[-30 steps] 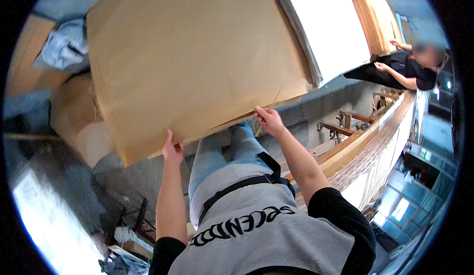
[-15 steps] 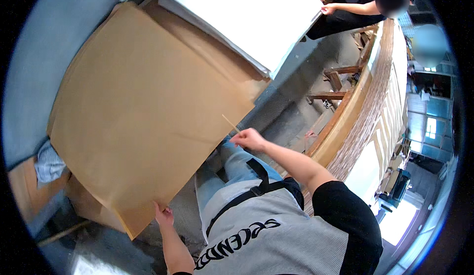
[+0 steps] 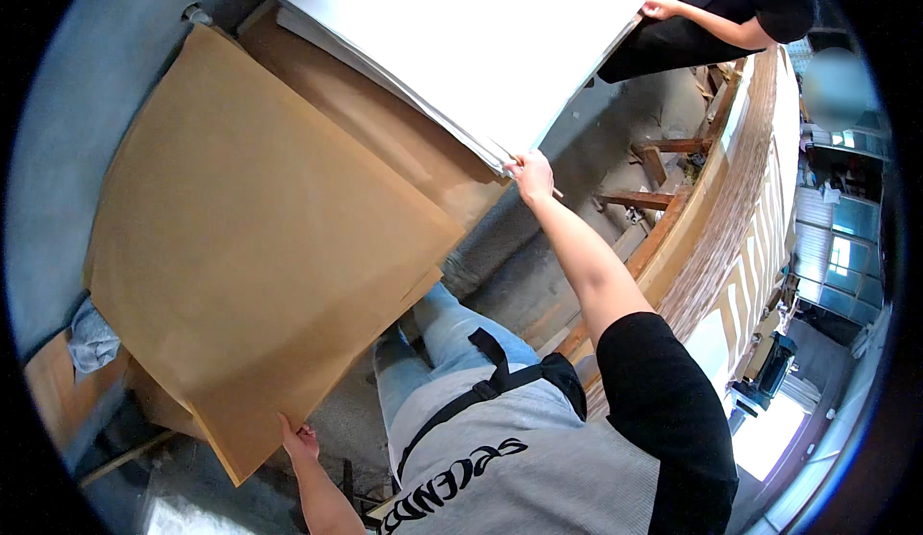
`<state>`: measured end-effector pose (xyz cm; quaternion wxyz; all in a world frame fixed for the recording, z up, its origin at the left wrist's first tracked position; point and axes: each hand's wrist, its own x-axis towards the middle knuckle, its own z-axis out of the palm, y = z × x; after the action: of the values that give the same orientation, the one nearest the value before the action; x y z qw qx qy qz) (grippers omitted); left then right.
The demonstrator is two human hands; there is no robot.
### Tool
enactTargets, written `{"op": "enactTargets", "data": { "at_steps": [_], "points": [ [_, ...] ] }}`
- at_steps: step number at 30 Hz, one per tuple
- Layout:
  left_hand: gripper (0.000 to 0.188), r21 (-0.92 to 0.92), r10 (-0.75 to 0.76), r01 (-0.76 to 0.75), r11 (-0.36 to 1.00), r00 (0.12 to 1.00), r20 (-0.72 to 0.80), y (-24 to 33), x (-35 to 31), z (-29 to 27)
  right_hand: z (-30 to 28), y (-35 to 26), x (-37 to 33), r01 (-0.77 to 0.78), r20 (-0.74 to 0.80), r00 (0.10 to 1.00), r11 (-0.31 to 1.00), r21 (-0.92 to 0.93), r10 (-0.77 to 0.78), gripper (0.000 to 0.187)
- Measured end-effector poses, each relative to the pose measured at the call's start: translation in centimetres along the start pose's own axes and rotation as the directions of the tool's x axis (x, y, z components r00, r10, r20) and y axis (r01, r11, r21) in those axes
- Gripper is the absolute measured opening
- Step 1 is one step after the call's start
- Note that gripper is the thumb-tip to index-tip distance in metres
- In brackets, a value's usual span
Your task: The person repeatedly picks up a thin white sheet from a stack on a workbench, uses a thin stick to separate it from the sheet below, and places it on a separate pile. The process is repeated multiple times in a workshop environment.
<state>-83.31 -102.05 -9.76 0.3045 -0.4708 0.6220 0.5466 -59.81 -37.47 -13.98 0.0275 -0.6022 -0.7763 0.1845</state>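
A pile of large brown paper sheets (image 3: 269, 237) lies to my left. My left hand (image 3: 301, 439) pinches the near edge of the brown paper, thumb on top. Beyond it is a stack of large white sheets (image 3: 461, 45), resting over more brown paper. My right hand (image 3: 534, 177) is closed at the near corner of this white stack, with a thin wooden stick (image 3: 558, 193) poking out of the fist. Whether the fingers also grip a white sheet is hard to make out. Another person's hand (image 3: 661, 7) holds the far right edge of the white sheets.
A long curved stack of striped, layered material (image 3: 716, 237) on a wooden frame (image 3: 642, 200) runs along the right. A bluish-grey wall (image 3: 58, 150) stands at the left. A grey cloth (image 3: 93, 336) lies by the brown pile's left corner.
My right hand has moved from above the brown pile's right edge, away from me, to the white stack's corner with the stick. The left hand stays at the brown paper's edge.
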Motion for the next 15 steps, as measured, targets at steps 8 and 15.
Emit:
{"op": "enactTargets", "data": {
  "at_steps": [8, 15],
  "points": [
    [0.033, -0.038, 0.002, -0.003, 0.999, 1.0, -0.011, -0.4, 0.3, -0.9, -2.4, 0.0, 1.7, 0.03, -0.002, 1.0, 0.999, 0.016, -0.03, 0.015],
    [0.034, -0.025, 0.004, -0.004, 1.0, 1.0, 0.019, -0.9, -1.1, 0.6, -0.3, 0.2, 1.1, 0.112, 0.096, 0.991, 0.975, -0.194, -0.095, 0.02]
  ]
}}
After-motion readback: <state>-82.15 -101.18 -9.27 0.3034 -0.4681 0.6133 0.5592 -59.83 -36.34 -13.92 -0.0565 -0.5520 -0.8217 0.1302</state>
